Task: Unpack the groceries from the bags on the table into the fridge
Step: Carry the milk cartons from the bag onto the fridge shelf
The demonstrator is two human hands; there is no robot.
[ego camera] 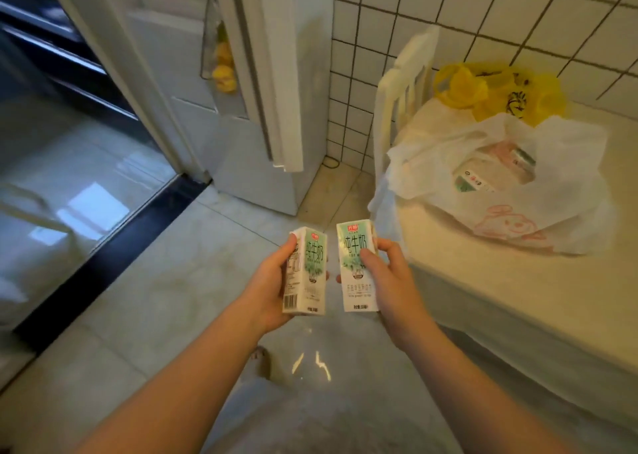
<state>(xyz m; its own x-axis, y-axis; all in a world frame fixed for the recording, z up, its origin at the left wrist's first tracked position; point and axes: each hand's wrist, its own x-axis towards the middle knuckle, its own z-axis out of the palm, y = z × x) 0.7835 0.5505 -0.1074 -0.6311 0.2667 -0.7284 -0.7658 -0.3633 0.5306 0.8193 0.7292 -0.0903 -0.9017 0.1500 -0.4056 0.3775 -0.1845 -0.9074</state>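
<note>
Head view, centre of frame: two small milk cartons, upright, side by side, just apart.

- Your left hand point(272, 291) wraps the left carton point(305, 274) from its side, thumb along the edge.
- Your right hand point(390, 281) grips the right carton point(357, 267), thumb across the printed face.
- Handling, as a judgement: light, stiff board, smooth. It dents if squeezed, so hold the flat sides at mid-height.
- Both forearms reach forward, low over the floor.
- The fridge door point(262, 73) stands open at upper centre.
- The white bag point(500, 184) and yellow bag point(497, 87) sit on the table point(518, 298) at right.
</note>
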